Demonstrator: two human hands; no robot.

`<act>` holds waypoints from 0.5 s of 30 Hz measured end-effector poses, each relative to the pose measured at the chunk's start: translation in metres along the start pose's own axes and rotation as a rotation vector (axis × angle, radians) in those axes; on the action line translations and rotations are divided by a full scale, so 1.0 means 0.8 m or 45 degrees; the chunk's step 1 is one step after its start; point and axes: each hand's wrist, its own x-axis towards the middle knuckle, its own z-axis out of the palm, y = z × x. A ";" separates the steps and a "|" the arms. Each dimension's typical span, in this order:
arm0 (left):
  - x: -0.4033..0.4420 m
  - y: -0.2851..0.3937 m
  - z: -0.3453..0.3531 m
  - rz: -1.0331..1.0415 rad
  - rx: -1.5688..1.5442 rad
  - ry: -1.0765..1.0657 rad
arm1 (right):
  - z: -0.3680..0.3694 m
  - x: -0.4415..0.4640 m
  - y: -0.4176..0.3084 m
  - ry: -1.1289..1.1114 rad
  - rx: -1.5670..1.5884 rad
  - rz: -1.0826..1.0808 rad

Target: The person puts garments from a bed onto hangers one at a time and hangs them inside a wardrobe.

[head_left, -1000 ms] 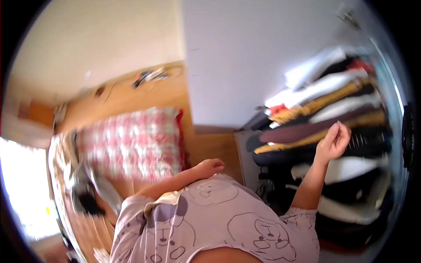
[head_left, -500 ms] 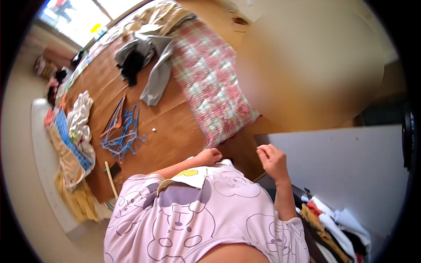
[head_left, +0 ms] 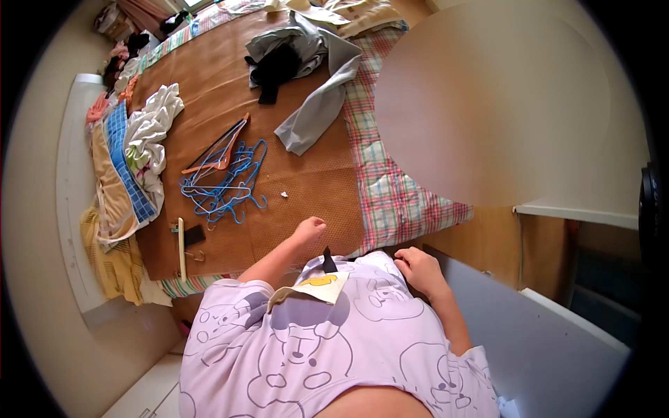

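Note:
My left hand (head_left: 310, 228) hangs over the near edge of a brown mat (head_left: 306, 188), its fingers curled closed and nothing seen in them. Close to the front of my patterned shirt, my right hand (head_left: 418, 268) is loosely closed too, beside the grey panel (head_left: 516, 327), with no object visible in it. Blue hangers (head_left: 226, 191) lie in a tangle on the mat, with a wooden hanger (head_left: 219, 159) at their upper left. Farther back is a grey garment (head_left: 313, 115) with a black cloth (head_left: 277, 67) on it.
Along the left side lie a white cloth (head_left: 152, 125), a blue checked cloth (head_left: 124, 167) and a yellow garment (head_left: 115, 261). A plaid quilt (head_left: 397, 195) borders the mat on the right. A blurred round patch hides the upper right.
The view has swung from the clothes-filled wardrobe to the mat and hangers. My right hand has come away from the hanging clothes, down beside my shirt. My left hand now reaches over the mat.

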 end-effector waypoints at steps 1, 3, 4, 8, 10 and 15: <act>0.014 -0.006 -0.013 -0.019 0.025 0.083 | -0.002 0.009 -0.002 -0.045 -0.011 0.037; 0.052 -0.029 -0.037 -0.048 -0.008 0.252 | -0.001 0.024 0.005 -0.093 -0.014 0.048; 0.079 -0.046 -0.049 -0.084 0.074 0.330 | 0.000 0.032 0.011 -0.146 -0.013 0.072; 0.105 0.004 -0.092 -0.165 0.378 0.452 | 0.005 0.062 0.044 -0.371 -0.088 0.074; 0.128 0.030 -0.105 -0.277 0.599 0.490 | 0.005 0.079 0.060 -0.469 -0.078 0.107; 0.217 0.098 -0.136 -0.186 0.811 0.485 | -0.004 0.124 0.085 -0.414 0.018 0.249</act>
